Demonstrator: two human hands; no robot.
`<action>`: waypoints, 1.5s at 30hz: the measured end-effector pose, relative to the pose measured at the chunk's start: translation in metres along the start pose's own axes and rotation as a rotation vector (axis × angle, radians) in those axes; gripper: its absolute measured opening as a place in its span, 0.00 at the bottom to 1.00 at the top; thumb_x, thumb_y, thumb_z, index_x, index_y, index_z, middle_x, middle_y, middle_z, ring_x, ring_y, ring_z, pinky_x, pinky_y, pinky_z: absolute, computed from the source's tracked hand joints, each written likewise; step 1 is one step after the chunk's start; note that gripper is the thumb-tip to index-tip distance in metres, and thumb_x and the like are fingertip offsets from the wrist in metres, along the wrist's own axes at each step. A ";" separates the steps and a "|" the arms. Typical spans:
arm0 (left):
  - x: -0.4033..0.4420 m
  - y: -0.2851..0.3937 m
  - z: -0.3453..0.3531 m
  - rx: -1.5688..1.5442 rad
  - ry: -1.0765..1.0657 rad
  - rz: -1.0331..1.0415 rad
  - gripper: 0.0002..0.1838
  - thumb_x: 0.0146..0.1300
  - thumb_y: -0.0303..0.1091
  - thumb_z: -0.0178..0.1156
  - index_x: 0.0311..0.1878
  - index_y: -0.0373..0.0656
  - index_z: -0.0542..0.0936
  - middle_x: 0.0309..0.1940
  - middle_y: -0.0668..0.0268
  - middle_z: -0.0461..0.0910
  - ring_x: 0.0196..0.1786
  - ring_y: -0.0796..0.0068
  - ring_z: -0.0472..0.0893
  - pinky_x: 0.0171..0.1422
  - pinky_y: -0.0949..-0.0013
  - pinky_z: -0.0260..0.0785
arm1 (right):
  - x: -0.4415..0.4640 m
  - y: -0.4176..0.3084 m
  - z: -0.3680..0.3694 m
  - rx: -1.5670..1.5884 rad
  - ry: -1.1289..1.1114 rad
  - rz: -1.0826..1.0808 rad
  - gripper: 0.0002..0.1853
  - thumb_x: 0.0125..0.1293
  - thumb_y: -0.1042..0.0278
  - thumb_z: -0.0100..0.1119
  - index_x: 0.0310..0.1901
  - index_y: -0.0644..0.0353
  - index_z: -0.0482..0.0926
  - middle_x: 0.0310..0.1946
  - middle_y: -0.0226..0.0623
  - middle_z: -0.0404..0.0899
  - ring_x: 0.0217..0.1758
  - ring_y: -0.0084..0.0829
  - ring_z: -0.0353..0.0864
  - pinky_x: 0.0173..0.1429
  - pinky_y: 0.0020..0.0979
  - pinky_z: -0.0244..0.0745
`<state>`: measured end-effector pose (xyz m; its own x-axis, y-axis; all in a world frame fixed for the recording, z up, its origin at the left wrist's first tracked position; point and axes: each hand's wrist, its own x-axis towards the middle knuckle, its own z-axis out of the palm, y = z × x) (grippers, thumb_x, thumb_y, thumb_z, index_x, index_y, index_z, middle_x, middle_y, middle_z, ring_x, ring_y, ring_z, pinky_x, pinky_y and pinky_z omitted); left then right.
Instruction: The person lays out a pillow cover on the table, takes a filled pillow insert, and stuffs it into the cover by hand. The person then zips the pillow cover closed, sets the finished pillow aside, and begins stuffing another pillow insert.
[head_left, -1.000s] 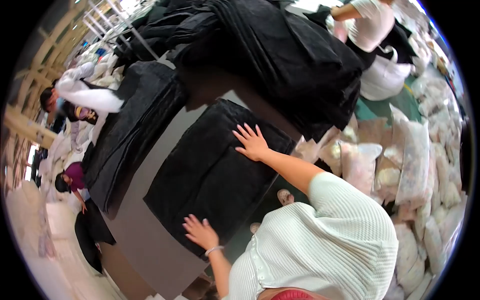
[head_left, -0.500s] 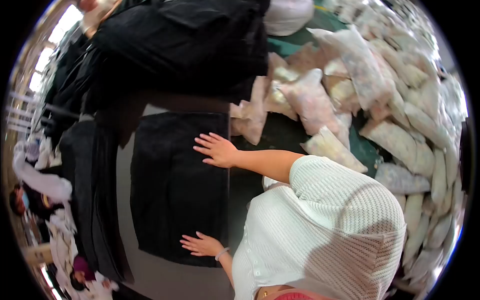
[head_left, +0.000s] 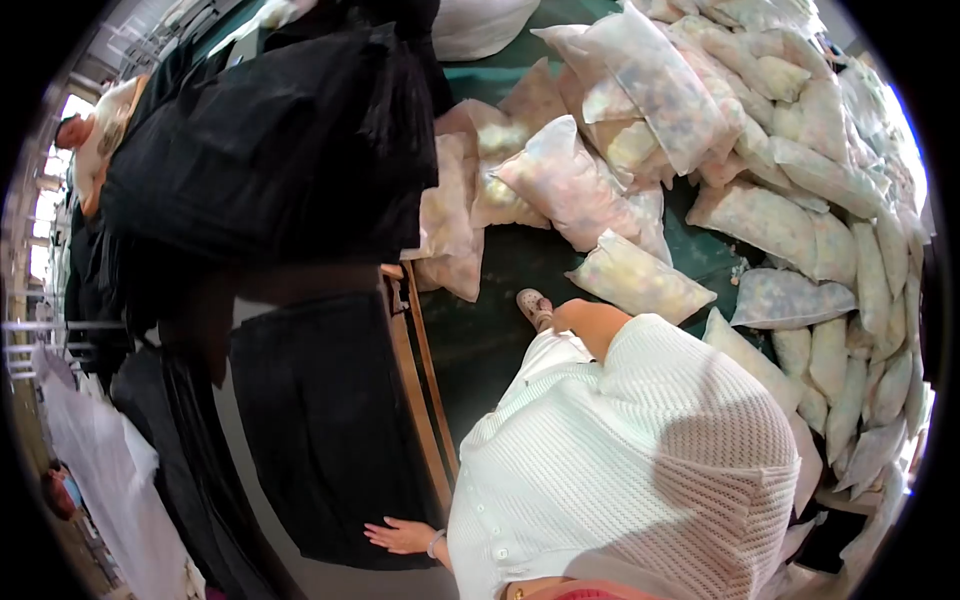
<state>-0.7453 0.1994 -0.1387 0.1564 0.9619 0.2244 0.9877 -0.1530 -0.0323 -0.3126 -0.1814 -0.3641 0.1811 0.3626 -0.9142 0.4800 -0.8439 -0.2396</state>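
My left hand (head_left: 402,536), with a bracelet at the wrist, lies flat near the lower corner of a folded black cloth (head_left: 325,430). Its fingers are stretched out and hold nothing. The cloth lies spread on a grey table (head_left: 245,440), beside the table's wooden edge (head_left: 420,400). Of my right arm (head_left: 590,325) only a part shows, hanging by my white knitted top; the right hand itself is out of sight.
A large heap of black cloth (head_left: 270,150) rises at the table's far end, and another black pile (head_left: 180,440) runs along the opposite side. Stuffed translucent bags (head_left: 580,185) cover much of the green floor. A person (head_left: 105,135) is beyond the heap.
My right hand has left the black cloth and dropped out of view at my side. My left hand stays flat on the cloth. The view has shifted, showing the table edge and a foot.
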 end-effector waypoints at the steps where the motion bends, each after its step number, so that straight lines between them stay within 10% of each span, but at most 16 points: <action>1: 0.001 -0.001 0.002 -0.010 0.019 -0.004 0.26 0.76 0.48 0.42 0.73 0.50 0.64 0.74 0.62 0.61 0.75 0.56 0.59 0.72 0.50 0.56 | -0.002 0.023 -0.008 -0.078 -0.014 0.000 0.23 0.64 0.51 0.55 0.53 0.59 0.82 0.53 0.45 0.81 0.58 0.45 0.78 0.62 0.44 0.70; 7: -0.001 0.053 0.033 -0.185 0.221 0.396 0.21 0.74 0.43 0.46 0.62 0.41 0.74 0.61 0.51 0.74 0.63 0.49 0.72 0.61 0.54 0.67 | -0.064 0.089 -0.071 0.620 0.581 -0.025 0.17 0.61 0.56 0.58 0.44 0.59 0.84 0.40 0.47 0.84 0.46 0.48 0.83 0.52 0.43 0.76; 16: 0.027 0.389 0.019 0.202 -1.162 1.070 0.19 0.73 0.41 0.48 0.56 0.37 0.77 0.53 0.47 0.78 0.56 0.46 0.76 0.56 0.52 0.69 | -0.089 0.200 0.023 1.304 0.870 0.209 0.15 0.63 0.60 0.60 0.43 0.63 0.82 0.34 0.41 0.84 0.33 0.32 0.84 0.41 0.35 0.79; 18: 0.019 0.494 0.010 0.197 -1.166 1.288 0.19 0.73 0.41 0.48 0.54 0.36 0.78 0.52 0.46 0.78 0.55 0.45 0.77 0.55 0.52 0.69 | -0.072 0.208 0.087 1.848 1.011 0.282 0.13 0.63 0.63 0.60 0.41 0.64 0.81 0.29 0.40 0.82 0.30 0.28 0.82 0.35 0.33 0.79; 24: -0.114 0.804 -0.038 -0.254 -0.891 1.787 0.16 0.70 0.39 0.52 0.48 0.36 0.79 0.43 0.46 0.81 0.48 0.43 0.79 0.51 0.51 0.72 | -0.128 0.109 0.222 1.876 0.965 0.813 0.11 0.65 0.63 0.54 0.32 0.63 0.80 0.22 0.39 0.81 0.24 0.33 0.81 0.29 0.37 0.75; 26: -0.158 0.888 -0.009 -0.471 -1.019 1.945 0.15 0.69 0.37 0.55 0.52 0.39 0.79 0.39 0.56 0.85 0.36 0.66 0.84 0.41 0.65 0.75 | -0.134 0.053 0.240 2.180 0.936 0.918 0.10 0.66 0.63 0.56 0.38 0.61 0.79 0.25 0.38 0.82 0.25 0.32 0.81 0.28 0.35 0.75; 29: -0.247 0.983 -0.020 -0.150 -1.545 1.608 0.17 0.70 0.43 0.55 0.51 0.40 0.78 0.40 0.62 0.83 0.39 0.71 0.83 0.36 0.66 0.76 | -0.191 0.008 0.181 2.330 1.177 1.073 0.10 0.64 0.64 0.55 0.34 0.62 0.78 0.21 0.37 0.78 0.23 0.33 0.78 0.29 0.38 0.74; 35: -0.431 1.121 0.063 -0.138 -1.875 1.197 0.29 0.65 0.54 0.60 0.58 0.41 0.74 0.50 0.61 0.80 0.45 0.66 0.81 0.38 0.59 0.76 | -0.378 0.212 0.046 1.877 1.500 1.265 0.11 0.65 0.62 0.55 0.34 0.61 0.79 0.21 0.36 0.77 0.24 0.32 0.77 0.29 0.37 0.73; 41: -0.563 1.191 0.058 -0.358 -1.800 0.837 0.49 0.52 0.62 0.70 0.66 0.34 0.65 0.66 0.56 0.68 0.62 0.58 0.71 0.46 0.52 0.75 | -0.429 0.321 -0.016 1.743 1.451 1.299 0.12 0.65 0.60 0.55 0.35 0.61 0.79 0.21 0.34 0.76 0.24 0.30 0.77 0.29 0.36 0.72; 45: -0.633 1.220 0.100 -0.816 -1.678 0.682 0.43 0.55 0.59 0.68 0.62 0.30 0.71 0.53 0.51 0.79 0.54 0.51 0.79 0.55 0.52 0.73 | -0.433 0.340 -0.012 1.747 1.377 1.311 0.13 0.66 0.58 0.55 0.35 0.60 0.79 0.20 0.33 0.76 0.24 0.29 0.76 0.29 0.35 0.72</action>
<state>0.3613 -0.5739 -0.4173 0.7668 -0.1529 -0.6235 0.6151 -0.1026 0.7817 -0.2177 -0.6202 -0.0463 0.1472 -0.9297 -0.3376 -0.8201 0.0761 -0.5671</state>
